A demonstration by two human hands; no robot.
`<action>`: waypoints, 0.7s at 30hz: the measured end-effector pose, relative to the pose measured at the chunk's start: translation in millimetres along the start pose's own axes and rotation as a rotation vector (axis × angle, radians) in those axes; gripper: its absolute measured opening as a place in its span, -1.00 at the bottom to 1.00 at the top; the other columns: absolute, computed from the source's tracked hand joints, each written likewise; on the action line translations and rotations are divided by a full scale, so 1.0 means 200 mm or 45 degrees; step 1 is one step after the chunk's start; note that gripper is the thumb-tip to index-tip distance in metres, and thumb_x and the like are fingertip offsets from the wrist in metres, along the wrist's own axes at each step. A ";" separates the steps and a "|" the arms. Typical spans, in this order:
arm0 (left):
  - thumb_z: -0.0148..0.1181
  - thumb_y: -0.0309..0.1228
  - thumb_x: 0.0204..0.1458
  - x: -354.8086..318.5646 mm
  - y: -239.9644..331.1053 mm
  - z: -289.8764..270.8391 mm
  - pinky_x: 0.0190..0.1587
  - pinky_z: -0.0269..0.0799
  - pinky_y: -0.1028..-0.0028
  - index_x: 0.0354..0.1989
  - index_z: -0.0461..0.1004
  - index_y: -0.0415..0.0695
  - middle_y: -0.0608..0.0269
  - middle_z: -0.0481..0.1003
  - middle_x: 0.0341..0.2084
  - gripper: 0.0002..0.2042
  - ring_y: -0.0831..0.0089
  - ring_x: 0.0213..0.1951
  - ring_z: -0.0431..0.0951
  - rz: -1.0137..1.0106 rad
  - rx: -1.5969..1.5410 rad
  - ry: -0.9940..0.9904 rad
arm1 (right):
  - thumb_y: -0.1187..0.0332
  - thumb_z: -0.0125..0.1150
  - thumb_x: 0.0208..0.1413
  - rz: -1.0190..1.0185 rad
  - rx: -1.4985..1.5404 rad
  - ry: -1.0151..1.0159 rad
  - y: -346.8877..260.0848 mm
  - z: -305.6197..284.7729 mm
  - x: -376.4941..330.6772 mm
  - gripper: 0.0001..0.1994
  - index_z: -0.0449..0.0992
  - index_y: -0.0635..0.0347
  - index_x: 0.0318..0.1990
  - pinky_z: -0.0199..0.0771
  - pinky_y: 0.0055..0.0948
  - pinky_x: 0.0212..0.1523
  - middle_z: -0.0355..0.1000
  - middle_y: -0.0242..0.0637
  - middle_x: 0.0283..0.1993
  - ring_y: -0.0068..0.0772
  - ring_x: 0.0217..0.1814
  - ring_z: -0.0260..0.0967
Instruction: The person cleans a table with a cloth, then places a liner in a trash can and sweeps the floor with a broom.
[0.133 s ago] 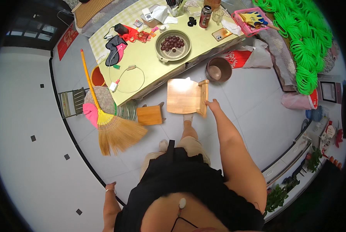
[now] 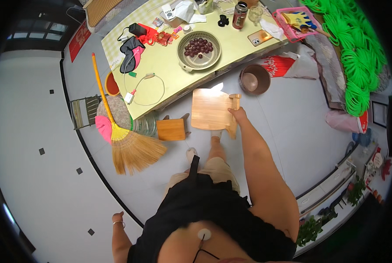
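Left hand (image 2: 118, 217): nearest you, low and out to your left, wearing a bracelet (image 2: 119, 222). It is well apart from the furniture, and nothing shows in its grasp. Fingers too small to read; cannot tell whether they are spread or pressed together.

Right hand (image 2: 238, 115): your arm reaches forward to the chair (image 2: 209, 110). The hand closes on the backrest, at the seat's right side. One digit shows over the top, pointing toward the seat; your other fingers are mostly hidden. The seat lies to the left of the fingers, its wide face bare and bright with reflected light.

Chair position: in front of you, between your body and the table (image 2: 174, 85). Your right foot (image 2: 216, 133) shows just beyond the seat's near edge. Chair legs hidden; cannot tell whether they touch the floor.

Left of the chair: a small stool (image 2: 171, 129), apart from it, then a broom (image 2: 137, 151) with bristles fanned out. Beyond the chair, to the right: a brown bin (image 2: 263, 81), near the table.

On the table: a colander (image 2: 210, 61) holding dark grapes (image 2: 199, 46), and a phone (image 2: 260, 38). Far right: coils of green cord (image 2: 362, 65).
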State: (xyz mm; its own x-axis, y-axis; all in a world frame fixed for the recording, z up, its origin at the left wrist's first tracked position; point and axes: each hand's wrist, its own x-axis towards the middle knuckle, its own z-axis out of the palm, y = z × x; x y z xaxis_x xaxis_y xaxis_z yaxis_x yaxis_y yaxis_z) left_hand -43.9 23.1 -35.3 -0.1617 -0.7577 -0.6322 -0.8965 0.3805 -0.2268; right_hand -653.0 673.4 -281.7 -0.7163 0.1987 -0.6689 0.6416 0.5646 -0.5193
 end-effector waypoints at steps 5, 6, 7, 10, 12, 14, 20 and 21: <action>0.07 -0.18 -0.09 -0.34 0.00 -0.29 -0.42 0.39 0.33 -0.45 0.45 -0.23 0.12 0.47 -0.51 -0.69 0.29 -0.46 0.48 -0.152 0.064 -0.105 | 0.12 0.16 -0.16 0.068 -0.279 -0.046 -0.01 0.30 -0.06 -0.57 0.43 0.33 -0.25 0.35 -0.26 -0.15 0.42 0.01 -0.26 -0.01 -0.19 0.38; 0.02 -0.15 -0.06 -0.37 0.14 -0.27 -0.35 0.38 0.29 -0.49 0.46 -0.15 0.11 0.49 -0.49 -0.71 0.27 -0.40 0.50 -0.252 0.052 -0.139 | 0.16 0.15 -0.15 0.057 -0.311 0.018 0.02 0.29 -0.06 -0.61 0.44 0.32 -0.25 0.37 -0.26 -0.17 0.43 0.02 -0.29 0.00 -0.22 0.38; 0.12 -0.23 -0.10 -0.40 0.17 -0.32 -0.38 0.37 0.29 -0.39 0.46 -0.18 0.16 0.50 -0.48 -0.75 0.30 -0.40 0.50 -0.205 0.051 -0.229 | 0.20 0.14 -0.14 0.042 -0.321 0.044 0.03 0.31 -0.09 -0.64 0.45 0.32 -0.26 0.38 -0.27 -0.20 0.44 0.02 -0.33 0.01 -0.25 0.39; 0.15 -0.25 -0.09 -0.57 0.62 -0.34 -0.41 0.34 0.36 -0.22 0.42 -0.15 0.27 0.49 -0.40 -0.70 0.37 -0.37 0.50 -0.216 -0.570 -0.229 | 0.23 0.15 -0.14 0.071 -0.200 0.103 0.27 0.24 -0.06 -0.68 0.44 0.31 -0.29 0.42 -0.29 -0.35 0.43 -0.01 -0.35 -0.09 -0.30 0.42; 0.13 -0.22 -0.07 -0.64 0.79 -0.42 -0.42 0.32 0.42 -0.17 0.40 -0.14 0.31 0.47 -0.37 -0.67 0.41 -0.35 0.49 -0.257 -0.677 -0.310 | 0.33 0.15 -0.12 0.198 0.113 -0.002 0.48 0.21 0.02 -0.72 0.41 0.31 -0.25 0.44 -0.26 -0.51 0.42 -0.06 -0.34 -0.17 -0.36 0.44; 0.11 -0.21 -0.05 -0.66 0.69 -0.38 -0.43 0.30 0.46 -0.13 0.38 -0.15 0.28 0.46 -0.36 -0.65 0.42 -0.34 0.49 -0.349 -0.669 -0.334 | 0.41 0.13 -0.09 0.471 0.563 -0.044 0.42 0.20 -0.06 -0.72 0.36 0.29 -0.18 0.47 -0.25 -0.60 0.41 -0.10 -0.30 -0.22 -0.39 0.43; 0.10 -0.21 -0.06 -0.60 0.68 -0.38 -0.44 0.29 0.42 -0.14 0.38 -0.17 0.23 0.46 -0.34 -0.65 0.39 -0.34 0.49 -0.313 -0.541 -0.408 | 0.49 0.07 -0.06 0.643 1.042 -0.034 0.44 0.04 -0.21 -0.72 0.32 0.27 -0.13 0.50 -0.25 -0.58 0.38 -0.09 -0.28 -0.18 -0.38 0.42; 0.10 -0.21 -0.06 -0.54 0.69 -0.39 -0.44 0.29 0.42 -0.14 0.38 -0.17 0.23 0.46 -0.34 -0.64 0.38 -0.34 0.49 -0.287 -0.554 -0.394 | 0.49 0.07 -0.06 0.636 1.087 -0.043 0.46 0.02 -0.22 -0.72 0.31 0.28 -0.13 0.50 -0.27 -0.58 0.38 -0.09 -0.28 -0.19 -0.39 0.42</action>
State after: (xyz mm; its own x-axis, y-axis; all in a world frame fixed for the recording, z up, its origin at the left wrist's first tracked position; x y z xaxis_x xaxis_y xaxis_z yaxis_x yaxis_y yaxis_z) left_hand -182.6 116.4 59.9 0.1226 -0.5799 -0.8054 -0.9924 -0.0750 -0.0971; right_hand -561.7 714.1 -302.5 -0.3097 0.2261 -0.9236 0.8600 -0.3478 -0.3735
